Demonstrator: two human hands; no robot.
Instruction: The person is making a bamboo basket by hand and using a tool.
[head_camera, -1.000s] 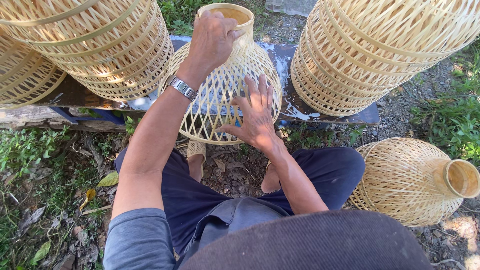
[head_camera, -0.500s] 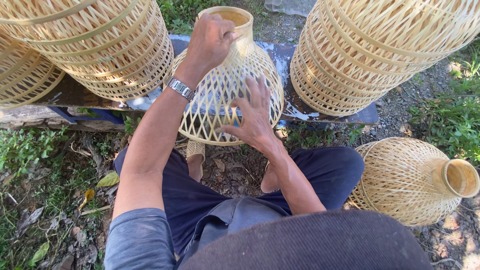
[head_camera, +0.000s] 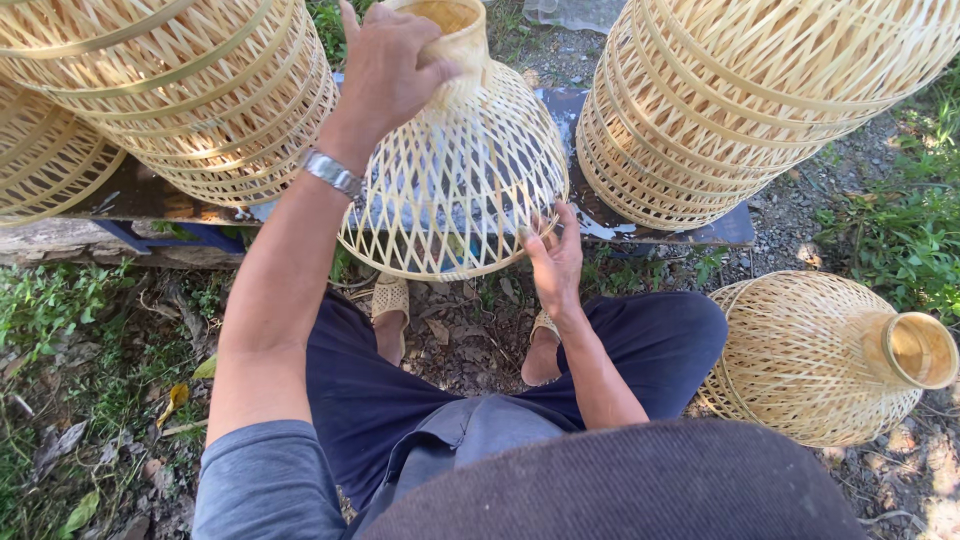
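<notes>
A bell-shaped woven bamboo basket (head_camera: 455, 190) with a narrow neck is held up in front of my knees. My left hand (head_camera: 385, 70), with a metal watch on its wrist, grips the basket's neck at the top. My right hand (head_camera: 555, 255) rests on the lower right rim of the same basket, fingers spread against the weave. My legs in dark blue trousers (head_camera: 400, 390) and both feet are below it.
Stacks of large woven baskets stand at upper left (head_camera: 190, 90) and upper right (head_camera: 740, 100) on a dark bench (head_camera: 650, 225). Another necked basket (head_camera: 820, 355) lies on its side on the ground at right. Grass and gravel surround me.
The basket has been lifted and tilted toward me. My right hand slid from the middle of the weave down to its lower right rim.
</notes>
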